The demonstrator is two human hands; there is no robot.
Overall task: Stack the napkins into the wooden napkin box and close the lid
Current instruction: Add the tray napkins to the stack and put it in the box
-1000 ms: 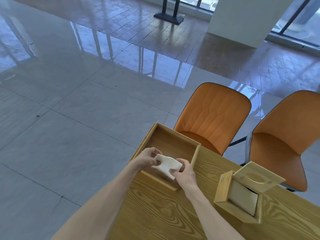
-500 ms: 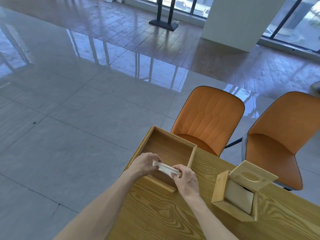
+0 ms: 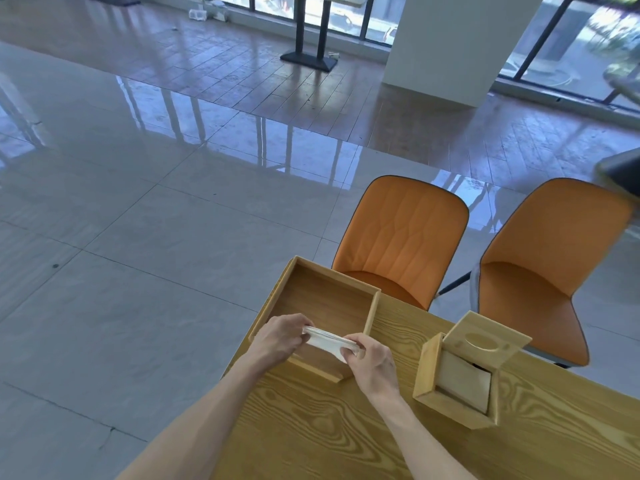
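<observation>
A small stack of white napkins [image 3: 329, 342] is pinched between my left hand [image 3: 282, 336] and my right hand [image 3: 372, 363], one hand at each end. I hold it level, just above the near wall of a shallow open wooden tray [image 3: 311, 296] at the table's far left corner. To the right stands the wooden napkin box [image 3: 457, 386]. Its lid [image 3: 486, 339], with an oval slot, is tilted up, and white napkins show inside the box.
The wooden table [image 3: 346, 431] ends just left of the tray, with grey tiled floor beyond. Two orange chairs [image 3: 403, 237] [image 3: 540, 271] stand at the far side of the table. A white pillar and windows lie further back.
The napkin stack has gone from tilted and bent to flat and squared between both hands, staying over the tray's near edge. The camera has tilted up a little.
</observation>
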